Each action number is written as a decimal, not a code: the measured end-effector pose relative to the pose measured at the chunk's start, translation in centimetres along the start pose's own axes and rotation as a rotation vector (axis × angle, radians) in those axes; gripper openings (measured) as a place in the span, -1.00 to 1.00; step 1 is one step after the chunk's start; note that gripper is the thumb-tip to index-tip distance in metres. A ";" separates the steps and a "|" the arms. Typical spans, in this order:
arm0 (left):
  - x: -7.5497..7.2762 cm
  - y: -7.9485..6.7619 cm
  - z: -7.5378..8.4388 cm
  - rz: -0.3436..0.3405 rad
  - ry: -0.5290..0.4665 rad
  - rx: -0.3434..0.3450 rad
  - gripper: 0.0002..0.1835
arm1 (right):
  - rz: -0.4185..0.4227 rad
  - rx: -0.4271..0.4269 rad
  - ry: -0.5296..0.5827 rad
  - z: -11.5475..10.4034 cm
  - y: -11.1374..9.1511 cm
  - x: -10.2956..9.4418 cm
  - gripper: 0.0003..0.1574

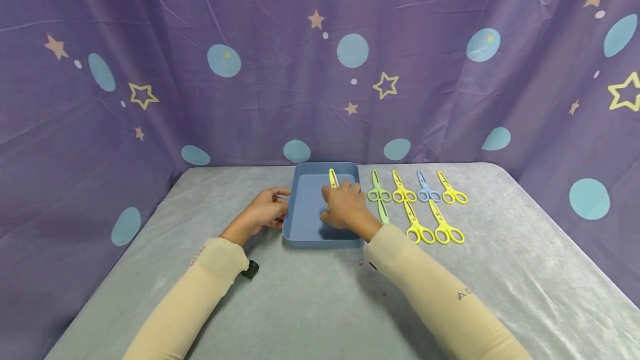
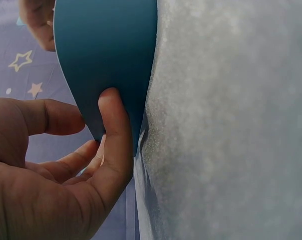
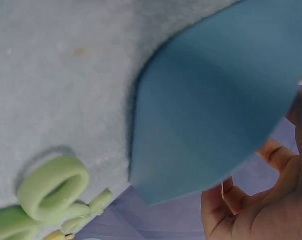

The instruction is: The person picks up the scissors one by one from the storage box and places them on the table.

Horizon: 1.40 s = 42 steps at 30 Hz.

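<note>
My right hand grips a pair of yellow scissors over the blue tray. The blade points to the far side, and the fingers hide most of the handles. My left hand is at the tray's left side. Its fingers are loosely bent, and one fingertip touches the outer wall in the left wrist view. From the right wrist, the tray's wall blocks the sight of the held scissors.
Right of the tray lie several scissors in two rows: green scissors, yellow scissors, blue scissors, and more yellow and green ones nearer me. A purple curtain hangs behind and beside the grey-covered table.
</note>
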<state>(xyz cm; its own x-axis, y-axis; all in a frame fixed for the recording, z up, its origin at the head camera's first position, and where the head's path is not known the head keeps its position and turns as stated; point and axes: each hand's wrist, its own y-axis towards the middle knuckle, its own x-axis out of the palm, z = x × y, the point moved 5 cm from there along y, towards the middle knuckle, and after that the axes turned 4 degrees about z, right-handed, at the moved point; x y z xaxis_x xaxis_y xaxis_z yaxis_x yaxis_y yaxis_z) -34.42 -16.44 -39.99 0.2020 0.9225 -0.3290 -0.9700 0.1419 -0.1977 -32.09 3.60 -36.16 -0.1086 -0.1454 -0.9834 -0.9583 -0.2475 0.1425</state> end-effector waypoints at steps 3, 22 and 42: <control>0.0 0.1 -0.1 0.000 -0.003 -0.001 -0.42 | 0.021 -0.021 0.021 -0.1 -0.5 -0.8 -0.67; -0.2 0.3 -0.2 0.000 0.001 0.005 -0.43 | 0.115 -0.061 0.100 2.0 -2.3 -3.3 -0.61; -0.1 0.1 0.0 0.001 -0.006 0.014 -0.41 | 0.151 -0.080 0.118 4.6 -4.9 -4.2 -0.61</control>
<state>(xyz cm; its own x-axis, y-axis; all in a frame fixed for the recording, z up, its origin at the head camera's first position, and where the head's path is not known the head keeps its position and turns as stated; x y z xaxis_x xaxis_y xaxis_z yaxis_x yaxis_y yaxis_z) -34.49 -16.50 -40.02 0.2002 0.9249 -0.3234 -0.9719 0.1457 -0.1848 -28.12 9.87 -33.26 -0.2132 -0.2965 -0.9309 -0.9091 -0.2888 0.3002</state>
